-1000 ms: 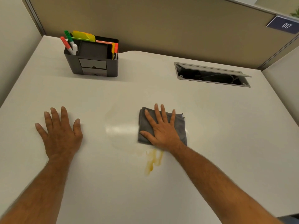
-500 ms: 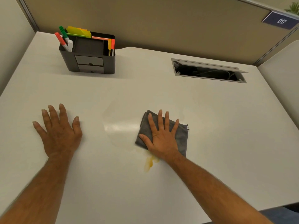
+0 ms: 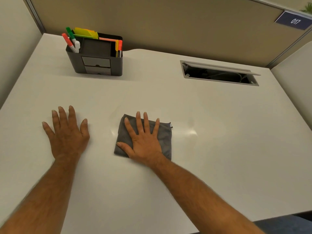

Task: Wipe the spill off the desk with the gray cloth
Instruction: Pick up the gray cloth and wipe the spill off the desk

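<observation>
One head camera looks forward and down, close over the desk (image 3: pixel 211 132); both forearms enter from the bottom edge, perhaps slightly blurred.

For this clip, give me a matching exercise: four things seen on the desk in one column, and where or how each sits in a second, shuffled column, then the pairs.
Things:
1. gray cloth
2. left hand
3. pen holder
4. cable hatch

States:
A. lid open, far right of the desk
B. flat on bare desk, fingers spread
C. pressed flat under the right hand
D. far left, holding markers

Pairs: 1-C, 2-B, 3-D, 4-A
</observation>
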{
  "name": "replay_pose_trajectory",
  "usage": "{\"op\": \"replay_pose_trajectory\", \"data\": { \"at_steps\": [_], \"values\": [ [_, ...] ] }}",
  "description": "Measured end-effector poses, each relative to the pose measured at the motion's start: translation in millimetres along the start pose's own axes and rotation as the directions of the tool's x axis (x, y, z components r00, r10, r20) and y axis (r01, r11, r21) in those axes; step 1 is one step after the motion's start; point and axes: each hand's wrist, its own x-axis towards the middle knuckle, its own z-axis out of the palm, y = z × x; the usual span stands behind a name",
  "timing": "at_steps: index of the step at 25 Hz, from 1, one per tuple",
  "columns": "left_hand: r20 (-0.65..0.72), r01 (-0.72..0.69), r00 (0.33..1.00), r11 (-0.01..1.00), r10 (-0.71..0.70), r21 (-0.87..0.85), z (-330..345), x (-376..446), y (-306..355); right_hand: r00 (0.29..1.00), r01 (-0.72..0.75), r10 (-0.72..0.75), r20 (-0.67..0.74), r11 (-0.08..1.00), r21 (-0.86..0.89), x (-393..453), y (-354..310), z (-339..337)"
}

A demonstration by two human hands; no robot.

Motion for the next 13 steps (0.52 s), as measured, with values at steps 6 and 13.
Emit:
{"op": "replay_pose_trajectory", "data": {
  "at_steps": [6,13],
  "values": [
    [0.083,-0.082,0.993,0.996,0.081,0.020,-5,-9,1,0.980,0.198,-0.198,0.006,0.979,-0.045,-23,11,1],
    [0.100,-0.089,0.991,0.996,0.087,0.021,-9,-20,3,0.992,0.122,-0.121,0.022,0.990,-0.068,-34,58,-7]
  ]
}}
